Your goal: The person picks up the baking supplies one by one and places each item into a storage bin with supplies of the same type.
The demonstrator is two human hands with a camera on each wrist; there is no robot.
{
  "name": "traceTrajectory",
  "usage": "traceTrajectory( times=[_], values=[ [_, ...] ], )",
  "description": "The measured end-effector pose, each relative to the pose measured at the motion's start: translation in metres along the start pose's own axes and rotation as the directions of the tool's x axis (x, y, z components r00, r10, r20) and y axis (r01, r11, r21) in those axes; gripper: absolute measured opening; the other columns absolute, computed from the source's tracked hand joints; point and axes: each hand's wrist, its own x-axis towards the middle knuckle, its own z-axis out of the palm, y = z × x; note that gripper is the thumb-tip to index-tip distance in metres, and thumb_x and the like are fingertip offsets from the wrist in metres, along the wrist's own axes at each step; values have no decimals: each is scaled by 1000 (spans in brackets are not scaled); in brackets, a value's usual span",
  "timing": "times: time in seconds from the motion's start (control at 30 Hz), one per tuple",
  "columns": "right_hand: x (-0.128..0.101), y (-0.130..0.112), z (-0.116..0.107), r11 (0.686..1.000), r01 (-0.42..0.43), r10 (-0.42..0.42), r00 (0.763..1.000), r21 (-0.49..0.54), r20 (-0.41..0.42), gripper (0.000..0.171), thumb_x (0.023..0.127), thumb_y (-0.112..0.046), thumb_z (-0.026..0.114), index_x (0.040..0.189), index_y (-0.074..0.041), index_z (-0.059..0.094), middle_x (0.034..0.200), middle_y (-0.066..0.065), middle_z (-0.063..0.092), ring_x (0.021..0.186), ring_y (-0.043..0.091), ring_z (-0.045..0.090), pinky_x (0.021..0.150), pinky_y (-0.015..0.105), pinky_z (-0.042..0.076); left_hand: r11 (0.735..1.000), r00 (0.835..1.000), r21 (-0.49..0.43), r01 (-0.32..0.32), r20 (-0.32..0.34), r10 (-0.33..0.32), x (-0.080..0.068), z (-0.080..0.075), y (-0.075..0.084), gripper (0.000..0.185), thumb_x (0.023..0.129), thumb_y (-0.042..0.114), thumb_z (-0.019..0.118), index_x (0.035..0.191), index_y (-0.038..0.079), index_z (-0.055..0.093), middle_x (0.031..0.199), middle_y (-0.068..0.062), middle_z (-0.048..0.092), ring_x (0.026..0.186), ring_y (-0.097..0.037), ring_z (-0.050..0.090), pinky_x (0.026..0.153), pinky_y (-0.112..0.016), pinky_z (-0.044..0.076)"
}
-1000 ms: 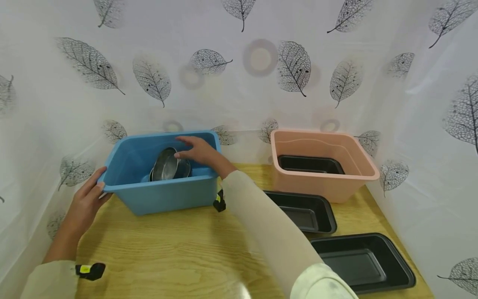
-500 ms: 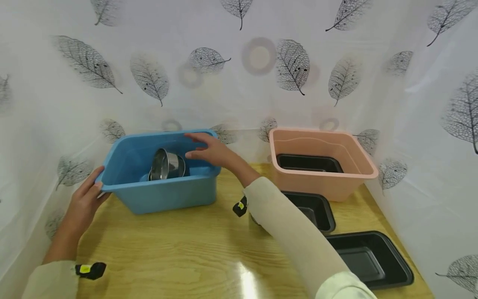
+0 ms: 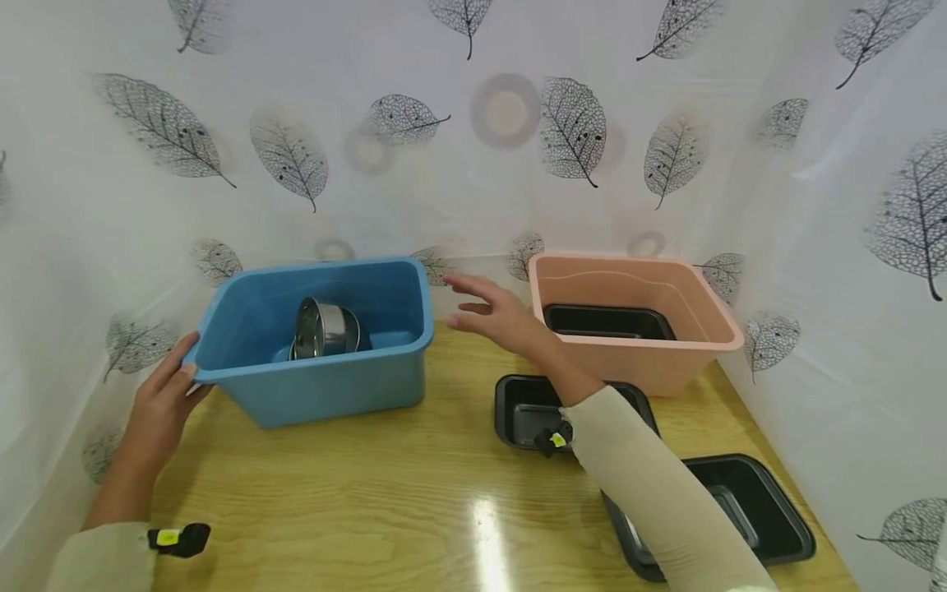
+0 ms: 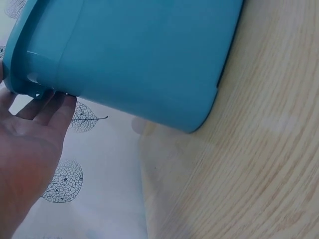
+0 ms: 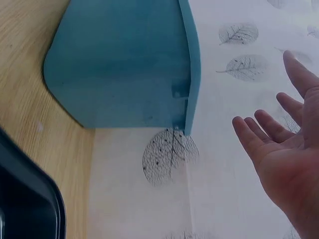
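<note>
A blue plastic tub [image 3: 333, 390] stands at the left of the table, with several shiny metal bowls [image 3: 325, 329] leaning on their sides inside it. My left hand [image 3: 159, 403] grips the tub's left rim; in the left wrist view its fingers [image 4: 57, 112] hook under the lip. My right hand [image 3: 499, 316] is in the air between the blue tub and a pink tub [image 3: 636, 362], its fingers spread and nothing in them. The right wrist view shows that hand's palm [image 5: 289, 169] apart from the blue tub's end wall [image 5: 124, 74].
A black loaf pan [image 3: 607, 321] lies inside the pink tub. Two more stand on the wooden table: one pan [image 3: 528, 415] in front of that tub, another pan [image 3: 769, 501] nearer me, both partly hidden by my right arm. Leaf-printed sheeting [image 3: 414, 189] surrounds the table.
My right hand has come out of the blue tub and moved right, past its rim, with nothing in it. The bowls have tipped slightly leftward. My left hand keeps its grip.
</note>
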Motion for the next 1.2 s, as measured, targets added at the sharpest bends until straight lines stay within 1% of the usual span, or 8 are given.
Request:
traceTrajectory(
  times=[0.27, 0.37, 0.57, 0.7, 0.77, 0.83, 1.0, 1.2],
  values=[
    [-42, 7, -32, 1000, -25, 25, 997, 3, -70, 62, 98, -32, 68, 154, -29, 42, 161, -5, 35, 145, 22, 42, 111, 42, 46, 988, 1000, 156, -3, 9, 2, 0, -1, 2, 56, 111, 23, 36, 164, 23, 16, 171, 0, 7, 150, -14, 25, 95, -4, 43],
    [-58, 10, -44, 998, -57, 54, 993, -32, -104, 62, 99, -31, 67, 155, -27, 42, 162, -3, 34, 144, 26, 42, 112, 46, 45, 955, 1000, 295, -14, -1, 15, 0, -3, 4, 56, 111, 23, 36, 164, 22, 16, 170, -5, 9, 147, -13, 30, 91, -2, 44],
    [-88, 16, -69, 989, -106, 87, 981, -102, -173, 59, 101, -26, 65, 155, -25, 42, 161, 3, 36, 144, 32, 41, 117, 50, 38, 866, 998, 499, 39, -54, -13, -3, -10, 16, 59, 110, 25, 42, 163, 28, 16, 169, -3, 16, 129, 11, 39, 88, 1, 40],
    [-110, 14, -87, 979, -130, 93, 969, -154, -228, 58, 102, -23, 62, 156, -20, 40, 161, 7, 36, 144, 35, 41, 116, 48, 39, 820, 991, 558, 130, -88, -97, -3, -14, 24, 61, 109, 34, 45, 162, 35, 16, 168, -7, 19, 135, 10, 36, 114, -37, 42],
    [-121, 13, -97, 967, -169, 116, 958, -189, -261, 58, 102, -26, 61, 156, -21, 40, 161, 7, 36, 143, 37, 43, 114, 49, 41, 802, 987, 575, 159, -87, -134, -3, -17, 27, 62, 108, 37, 46, 162, 36, 15, 168, -5, 20, 138, 10, 33, 114, -64, 34],
    [-131, 14, -106, 955, -194, 124, 949, -226, -291, 59, 103, -28, 61, 157, -21, 39, 162, 8, 36, 140, 38, 46, 112, 49, 44, 798, 984, 577, 175, -76, -161, -2, -19, 29, 64, 107, 38, 47, 162, 34, 14, 168, -1, 17, 146, 3, 28, 108, -75, 29],
    [-152, 17, -127, 939, -203, 92, 926, -278, -366, 57, 103, -22, 60, 156, -15, 40, 160, 13, 38, 141, 37, 45, 107, 20, 44, 770, 973, 595, 231, -115, -202, 1, -18, 37, 69, 107, 42, 46, 164, 25, 11, 167, -19, 14, 144, -58, 22, 94, -83, 31],
    [-180, 20, -150, 908, -318, 177, 881, -273, -438, 59, 104, -31, 57, 158, -25, 36, 162, 6, 36, 146, 35, 39, 99, 8, 40, 749, 961, 605, 269, -221, -166, 3, -2, 62, 66, 107, 43, 42, 163, 19, 18, 164, -24, 21, 143, -59, 24, 97, -82, 31]
  ],
)
